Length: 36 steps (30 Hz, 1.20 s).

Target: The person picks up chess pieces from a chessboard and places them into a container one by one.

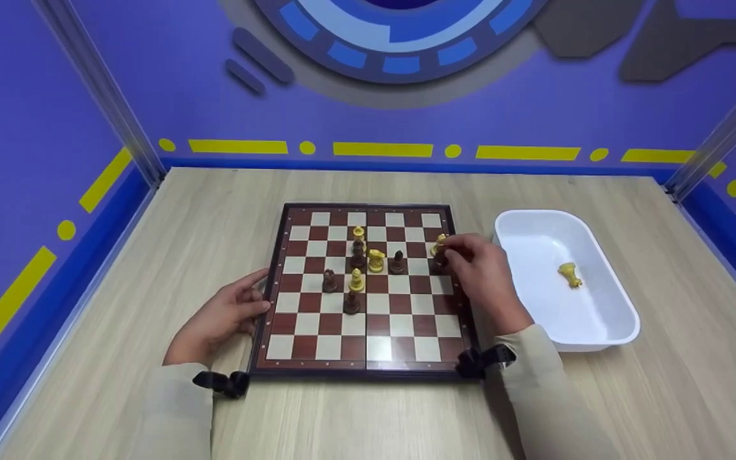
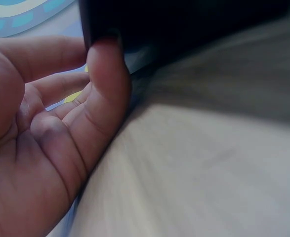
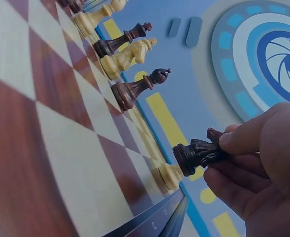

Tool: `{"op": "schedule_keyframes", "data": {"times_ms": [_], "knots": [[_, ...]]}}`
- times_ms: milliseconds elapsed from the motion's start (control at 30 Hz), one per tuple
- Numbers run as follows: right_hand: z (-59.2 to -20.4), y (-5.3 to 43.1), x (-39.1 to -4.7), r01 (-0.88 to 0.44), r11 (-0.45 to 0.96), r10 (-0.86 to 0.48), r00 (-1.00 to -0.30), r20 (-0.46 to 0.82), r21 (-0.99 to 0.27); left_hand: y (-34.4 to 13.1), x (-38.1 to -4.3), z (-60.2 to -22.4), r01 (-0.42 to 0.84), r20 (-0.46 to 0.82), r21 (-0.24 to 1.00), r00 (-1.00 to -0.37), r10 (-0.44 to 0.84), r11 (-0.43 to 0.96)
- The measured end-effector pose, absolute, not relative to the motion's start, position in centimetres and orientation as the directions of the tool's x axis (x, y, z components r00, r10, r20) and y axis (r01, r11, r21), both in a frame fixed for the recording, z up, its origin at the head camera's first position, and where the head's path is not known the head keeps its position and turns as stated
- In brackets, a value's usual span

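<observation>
My right hand (image 1: pixel 480 268) pinches a dark chess knight (image 3: pixel 200 153) between thumb and fingers, over the right side of the chessboard (image 1: pixel 416 324). Just behind the knight stands a light chess piece (image 3: pixel 170 176), partly hidden. Whether the knight's base touches the board, I cannot tell. At the board's left edge, my left hand (image 1: pixel 222 317) touches the dark frame with thumb and fingertips. Several pieces stand mid-board, among them a light knight (image 1: pixel 375 260), a dark bishop (image 3: pixel 135 89) and a dark piece (image 1: pixel 352 303) nearest me.
Right of the board, a white plastic tub (image 1: pixel 534 319) holds one light chess piece (image 1: pixel 570 275) lying on its side. The wooden table (image 1: pixel 368 421) is enclosed by blue and purple panels (image 1: pixel 151 89) at the back and sides.
</observation>
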State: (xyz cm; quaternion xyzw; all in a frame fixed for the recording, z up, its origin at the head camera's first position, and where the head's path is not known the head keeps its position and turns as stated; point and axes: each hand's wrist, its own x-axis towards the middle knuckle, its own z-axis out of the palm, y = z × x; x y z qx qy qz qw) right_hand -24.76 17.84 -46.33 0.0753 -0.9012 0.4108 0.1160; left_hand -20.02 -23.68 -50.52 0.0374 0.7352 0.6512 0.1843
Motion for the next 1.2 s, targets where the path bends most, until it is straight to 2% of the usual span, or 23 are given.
{"op": "schedule_keyframes", "data": {"times_ms": [667, 1200], "knots": [[-44.7, 18.8, -24.2, -0.286, 0.612, -0.017, -0.937, 0.35, -0.737, -23.8, -19.9, -50.6, -0.179, -0.223, 0.97, -0.925, 0.308, 0.163], [-43.5, 20.9, -23.7, -0.251, 0.62, 0.004, -0.947, 0.322, -0.744, -23.8, -19.9, -50.4, -0.171, -0.215, 0.971, -0.927, 0.306, 0.166]]}}
